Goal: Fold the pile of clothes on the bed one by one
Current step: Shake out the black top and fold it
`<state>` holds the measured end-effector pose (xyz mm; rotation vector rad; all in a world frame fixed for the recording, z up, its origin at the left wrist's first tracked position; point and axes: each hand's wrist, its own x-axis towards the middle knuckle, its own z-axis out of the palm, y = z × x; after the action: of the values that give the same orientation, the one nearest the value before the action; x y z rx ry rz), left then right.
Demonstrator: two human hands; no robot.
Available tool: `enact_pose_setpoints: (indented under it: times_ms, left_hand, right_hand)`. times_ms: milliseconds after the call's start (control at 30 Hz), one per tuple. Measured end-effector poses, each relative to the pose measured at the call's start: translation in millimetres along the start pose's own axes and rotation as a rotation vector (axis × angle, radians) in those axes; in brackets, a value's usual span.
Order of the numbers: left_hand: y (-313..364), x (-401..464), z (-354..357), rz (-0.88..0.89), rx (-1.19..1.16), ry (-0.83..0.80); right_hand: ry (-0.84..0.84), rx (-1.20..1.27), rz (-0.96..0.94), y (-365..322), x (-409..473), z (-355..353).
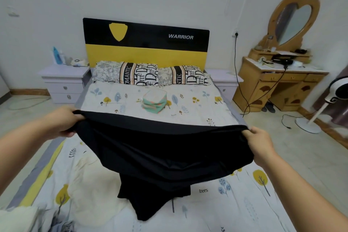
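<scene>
A black garment point(160, 156) hangs stretched wide above the bed point(216, 111), its upper edge taut and level. My left hand point(64, 122) grips its left corner and my right hand point(259, 141) grips its right corner. The lower part of the garment droops and its end lies crumpled on the tree-patterned bedspread. A small folded stack of green and white cloth point(154, 102) sits on the bed beyond the garment. At the bottom left, a cream fluffy item point(17, 218) and patterned fabric lie on the bed's near corner.
Two patterned pillows point(150, 75) lean at the black-and-yellow headboard point(146, 43). White nightstands point(64, 83) flank the bed. A wooden dressing table point(280, 81) with a heart-shaped mirror stands at the right, with a cable trailing over the floor and a standing fan point(337, 96) at the right edge.
</scene>
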<state>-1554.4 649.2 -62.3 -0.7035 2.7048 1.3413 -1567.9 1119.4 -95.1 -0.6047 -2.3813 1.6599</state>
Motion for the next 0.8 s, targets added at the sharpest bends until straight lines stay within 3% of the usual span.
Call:
enact_pose_setpoints:
  times_ms: [133, 233, 400, 533, 800]
  left_hand:
    - [0, 9, 5, -0.037, -0.426, -0.135]
    - [-1, 17, 9, -0.086, -0.573, -0.108]
    - [9, 30, 25, -0.135, -0.714, -0.130]
    - [27, 46, 42, -0.123, -0.623, -0.138]
    - [90, 86, 60, 0.121, -0.569, 0.036]
  right_hand:
    - [-0.327, 0.072, 0.140, -11, 1, -12]
    - [-0.393, 0.169, 0.157, -14, 8, -14]
    - [-0.233, 0.171, 0.164, -16, 31, -1]
    - [-0.079, 0.007, 0.039, -16, 59, 16]
    - [0.088, -0.107, -0.188, -64, 123, 38]
